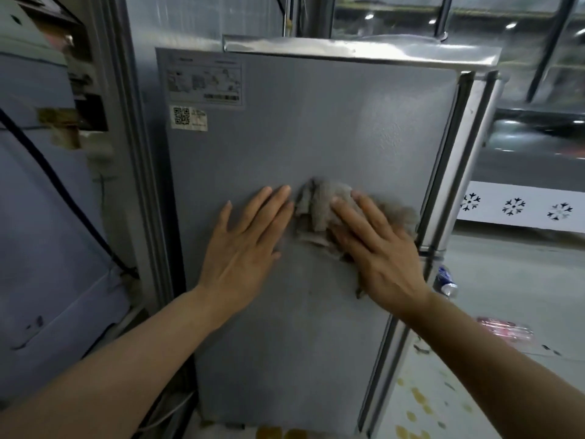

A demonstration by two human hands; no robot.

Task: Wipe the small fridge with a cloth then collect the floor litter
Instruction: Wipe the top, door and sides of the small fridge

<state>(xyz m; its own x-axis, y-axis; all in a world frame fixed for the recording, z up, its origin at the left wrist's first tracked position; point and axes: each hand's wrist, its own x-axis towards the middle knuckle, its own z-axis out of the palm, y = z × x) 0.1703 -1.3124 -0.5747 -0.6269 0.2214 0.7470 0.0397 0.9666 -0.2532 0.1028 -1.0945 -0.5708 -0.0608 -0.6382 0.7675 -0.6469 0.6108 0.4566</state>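
Observation:
The small grey fridge (300,128) fills the middle of the head view, its side panel facing me. A crumpled grey cloth (319,204) lies against that panel at mid height. My right hand (376,245) presses the cloth flat with straight fingers. My left hand (247,245) rests flat on the bare panel just left of the cloth, fingers spread. Floor litter lies to the right of the fridge: a crushed plastic bottle with a blue label (444,280) and a clear pinkish wrapper (506,329).
A larger grey cabinet (47,217) with a black cable (63,191) stands close on the left. Stickers and a QR label (189,118) sit at the panel's upper left. A white freezer front with snowflake marks (516,207) runs along the right. Yellow spots mark the floor (421,400).

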